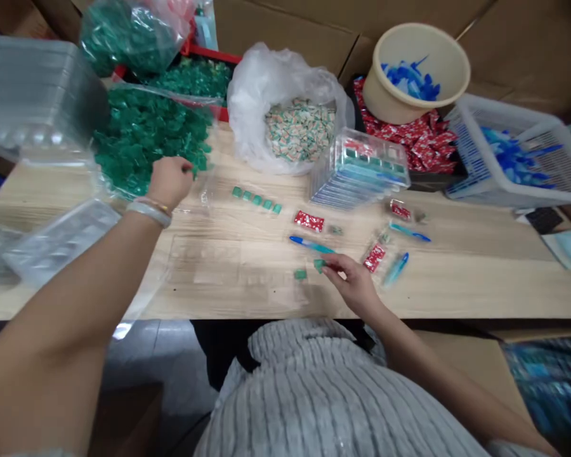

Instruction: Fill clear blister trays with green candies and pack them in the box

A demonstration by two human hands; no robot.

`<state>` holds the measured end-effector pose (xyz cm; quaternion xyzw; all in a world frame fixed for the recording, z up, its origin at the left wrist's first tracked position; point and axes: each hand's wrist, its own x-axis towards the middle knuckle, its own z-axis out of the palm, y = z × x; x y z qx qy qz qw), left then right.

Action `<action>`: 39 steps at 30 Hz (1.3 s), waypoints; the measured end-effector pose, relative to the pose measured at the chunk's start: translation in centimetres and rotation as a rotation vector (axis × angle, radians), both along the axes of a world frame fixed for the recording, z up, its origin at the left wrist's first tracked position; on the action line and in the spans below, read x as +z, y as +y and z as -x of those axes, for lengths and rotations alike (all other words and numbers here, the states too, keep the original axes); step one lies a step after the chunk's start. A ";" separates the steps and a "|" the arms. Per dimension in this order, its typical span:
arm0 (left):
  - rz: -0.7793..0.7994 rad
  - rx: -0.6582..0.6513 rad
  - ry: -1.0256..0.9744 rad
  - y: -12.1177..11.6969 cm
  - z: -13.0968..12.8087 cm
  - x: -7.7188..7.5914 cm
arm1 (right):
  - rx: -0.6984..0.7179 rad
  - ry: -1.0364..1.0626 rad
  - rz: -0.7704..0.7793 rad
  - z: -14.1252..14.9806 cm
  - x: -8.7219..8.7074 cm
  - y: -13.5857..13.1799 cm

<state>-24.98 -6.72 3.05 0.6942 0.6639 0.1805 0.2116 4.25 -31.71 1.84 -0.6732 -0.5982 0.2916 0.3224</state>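
Note:
My left hand (pixel 170 182) is over the right edge of an open clear bag of green plastic pieces (pixel 143 136). Its fingers are curled together, and blur hides what they may hold. Close to the table's front edge, my right hand (pixel 354 285) pinches a small green piece (pixel 319 266) between thumb and fingertips. Another green piece (pixel 300 274) lies in a clear plastic tray (pixel 204 260), just left of that hand. A blue pen-like tool (pixel 311 244) rests behind it, near a red patterned packet (pixel 309 221). Several green pieces (pixel 257 199) form a slanted row farther back.
Stacked clear boxes (pixel 361 168) stand mid-right, behind more packets and blue tools. A white bag of small printed packets (pixel 299 130), a cream bucket (pixel 416 73) and a white basket (pixel 528 152) line the back. Clear trays (pixel 66 238) are at left.

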 end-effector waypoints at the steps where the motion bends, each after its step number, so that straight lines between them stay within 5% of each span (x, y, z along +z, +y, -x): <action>1: 0.025 0.104 -0.247 -0.3 0.1 0.2 | 0.036 -0.047 -0.019 -0.1 -0.1 -0.5; 5: 0.297 0.439 -1.205 -0.8 0.4 0.4 | 0.269 -0.076 -0.089 0.6 -0.6 -0.5; 9: 0.333 0.509 -1.595 -0.9 0.1 1.4 | 0.427 -0.148 -0.169 1.7 -1.0 0.8; 12: 0.365 0.470 -1.617 -3.5 -1.1 3.0 | 0.519 -0.262 -0.230 2.1 -1.4 1.5; 15: 0.499 0.339 -1.579 -9.2 -3.4 3.5 | 0.586 -0.429 -0.263 2.4 -1.9 1.8; 18: 0.758 0.333 -1.545 -15.3 -5.9 1.9 | 0.606 -0.539 -0.242 2.4 -2.2 1.7; 22: 0.787 0.385 -1.657 -19.7 -8.8 -1.2 | 0.552 -0.517 -0.244 1.7 -2.5 1.5; 26: 0.731 0.347 -1.630 -21.3 -10.7 -2.6 | 0.509 -0.512 -0.243 1.1 -2.9 1.8; 33: 0.614 0.330 -1.550 -21.9 -11.3 -2.5 | 0.514 -0.503 -0.185 0.8 -2.0 2.2; 39: 0.617 0.349 -1.556 -21.7 -11.5 -2.6 | 0.289 0.092 0.064 -0.7 -1.1 3.2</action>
